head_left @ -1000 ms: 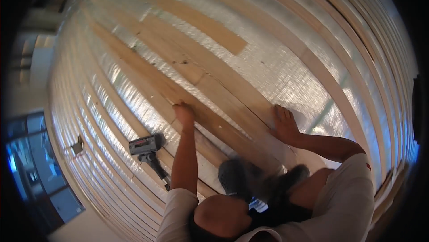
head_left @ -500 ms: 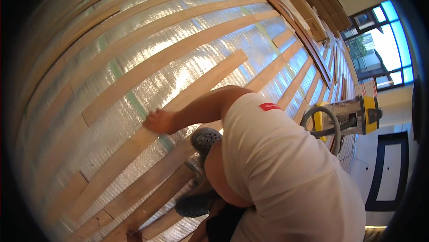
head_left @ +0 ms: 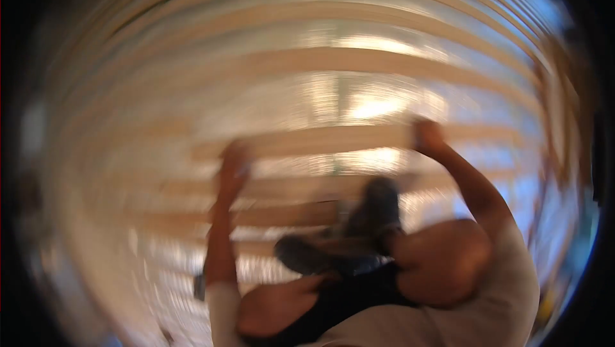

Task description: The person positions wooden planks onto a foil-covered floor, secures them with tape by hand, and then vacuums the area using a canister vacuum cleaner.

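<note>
Two hands are on one long pale wooden plank [head_left: 320,140], which lies crosswise just past the knees. The left hand [head_left: 234,164] is at its nine o'clock end, the right hand [head_left: 428,134] at its three o'clock end. It's all motion blur, so I honestly can't tell how far either hand is closed. Shiny silver foil underlay [head_left: 359,100] shows between more pale floor strips [head_left: 307,58] at twelve o'clock.
</note>
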### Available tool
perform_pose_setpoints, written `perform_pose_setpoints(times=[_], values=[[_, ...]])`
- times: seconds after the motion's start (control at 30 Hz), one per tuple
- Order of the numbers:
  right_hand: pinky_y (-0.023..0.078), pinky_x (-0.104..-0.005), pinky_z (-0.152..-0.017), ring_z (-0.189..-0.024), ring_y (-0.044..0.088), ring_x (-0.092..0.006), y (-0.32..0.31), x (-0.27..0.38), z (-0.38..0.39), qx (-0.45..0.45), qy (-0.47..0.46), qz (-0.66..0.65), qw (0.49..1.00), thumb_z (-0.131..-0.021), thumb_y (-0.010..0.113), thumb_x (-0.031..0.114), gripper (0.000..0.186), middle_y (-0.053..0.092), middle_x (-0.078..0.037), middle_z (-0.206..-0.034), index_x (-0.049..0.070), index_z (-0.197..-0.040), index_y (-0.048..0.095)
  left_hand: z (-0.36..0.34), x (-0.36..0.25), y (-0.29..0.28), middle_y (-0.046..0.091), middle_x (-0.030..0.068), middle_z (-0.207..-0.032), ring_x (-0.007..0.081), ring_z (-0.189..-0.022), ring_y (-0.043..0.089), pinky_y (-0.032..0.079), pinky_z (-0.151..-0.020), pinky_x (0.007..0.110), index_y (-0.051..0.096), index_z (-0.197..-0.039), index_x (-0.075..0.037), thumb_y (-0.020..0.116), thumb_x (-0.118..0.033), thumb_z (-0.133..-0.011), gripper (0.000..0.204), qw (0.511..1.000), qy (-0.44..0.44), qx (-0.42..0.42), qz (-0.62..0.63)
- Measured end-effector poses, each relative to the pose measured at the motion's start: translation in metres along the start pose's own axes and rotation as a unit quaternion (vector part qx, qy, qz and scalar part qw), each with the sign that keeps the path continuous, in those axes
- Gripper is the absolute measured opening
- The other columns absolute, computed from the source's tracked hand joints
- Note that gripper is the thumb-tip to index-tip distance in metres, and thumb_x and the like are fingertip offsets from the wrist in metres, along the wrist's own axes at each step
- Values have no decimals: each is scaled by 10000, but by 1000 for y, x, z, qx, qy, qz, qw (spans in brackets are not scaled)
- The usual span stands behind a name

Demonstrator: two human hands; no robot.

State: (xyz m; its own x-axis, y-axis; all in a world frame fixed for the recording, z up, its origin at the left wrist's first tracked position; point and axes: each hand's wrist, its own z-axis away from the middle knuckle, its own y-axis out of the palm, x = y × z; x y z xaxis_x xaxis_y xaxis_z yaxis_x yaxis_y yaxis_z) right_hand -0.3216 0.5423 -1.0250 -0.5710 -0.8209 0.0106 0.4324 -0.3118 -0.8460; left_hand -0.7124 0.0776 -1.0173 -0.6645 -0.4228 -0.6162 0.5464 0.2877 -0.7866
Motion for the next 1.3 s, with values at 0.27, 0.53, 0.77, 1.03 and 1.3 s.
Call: perform_pose_setpoints(times=[0.27,0.53,0.77,1.03,1.3], values=[[405,-497,-995,-1179,464,-404,-35,38,23,-146,-149,-35,977,-605,870,224,872,520,-181,-1242,55,-1355,458,11,68,-11,525,141,-1386,346,-1306,454,346,-1119,446,591,-1267,-93,730,-163,-766,525,978,34,-126,-162],[445,-502,-924,-1048,539,-418,-18,-19,27,-207,-207,5,956,-574,841,298,899,588,-201,-1173,2,-1344,482,-44,71,-60,560,141,-1326,345,-1277,478,391,-1073,449,611,-1237,-74,757,-270,-700,590,980,29,-137,-141],[438,-527,-965,-1100,517,-416,-29,5,29,-105,-186,53,975,-649,821,564,962,569,-210,-1178,39,-1375,471,-37,161,-72,603,57,-1096,269,-1056,581,498,-839,418,639,-1042,-143,684,-261,-742,325,908,-97,-214,-347],[459,-537,-936,-1092,511,-434,-29,9,25,-113,-174,15,978,-625,855,526,963,553,-224,-1193,62,-1378,474,-17,161,-110,592,54,-1026,260,-957,613,517,-697,428,631,-1013,-169,633,-190,-800,214,901,-166,-185,-355],[460,-543,-914,-1069,514,-434,-23,10,21,-125,-203,-1,971,-616,871,513,964,556,-224,-1149,67,-1375,477,57,206,-130,522,83,-1210,306,-1145,551,509,-877,442,566,-1210,-167,576,-211,-898,316,936,-178,-149,-265]])
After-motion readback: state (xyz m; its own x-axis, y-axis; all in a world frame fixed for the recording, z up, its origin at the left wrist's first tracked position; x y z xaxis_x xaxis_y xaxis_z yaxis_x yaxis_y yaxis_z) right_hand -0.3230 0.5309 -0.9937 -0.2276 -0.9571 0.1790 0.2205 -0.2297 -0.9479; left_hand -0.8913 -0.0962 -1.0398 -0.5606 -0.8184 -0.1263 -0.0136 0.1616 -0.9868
